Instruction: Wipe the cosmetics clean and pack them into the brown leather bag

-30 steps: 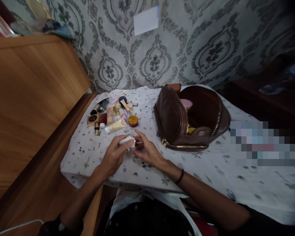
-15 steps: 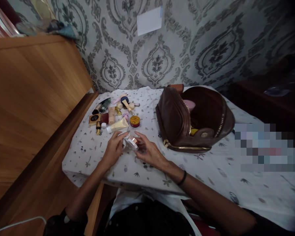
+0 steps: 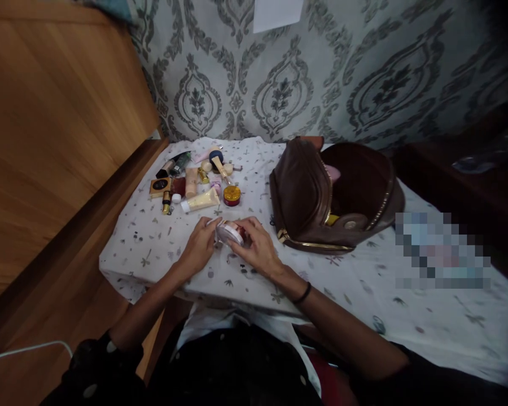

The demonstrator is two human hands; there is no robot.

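Head view: both hands meet over the cloth-covered desk (image 3: 152, 259), between its near edge and the cluster of small cosmetics. Held item: a round, shallow case (image 3: 229, 233), its pale, translucent face tilted up toward the camera, rim whitish, with a coppery pink part showing behind it near the right fingers. The face looks glossy; any print on it is too small to read. Whether the case is open or closed cannot be told.

Left hand (image 3: 200, 246): fingers bent and close together, pinching the case's left side with the thumb. Right hand (image 3: 258, 247): thumb against the lower right of the case, fingers curled over its upper right, slightly parted.

Nearest items, just beyond the hands: a cream tube with a white cap (image 3: 200, 201), lying on its side, and a round red jar with a yellow-gold lid (image 3: 232, 195). The remaining cosmetics lie toward the desk's far left corner, among them a peach-beige tube (image 3: 191, 182), a small white cap (image 3: 176, 198) and a gold-and-black square box (image 3: 160, 186).

Right of the hands, toward the far edge: a dark brown leather bag (image 3: 305, 192), unzipped, a pink object (image 3: 332, 172) visible inside.
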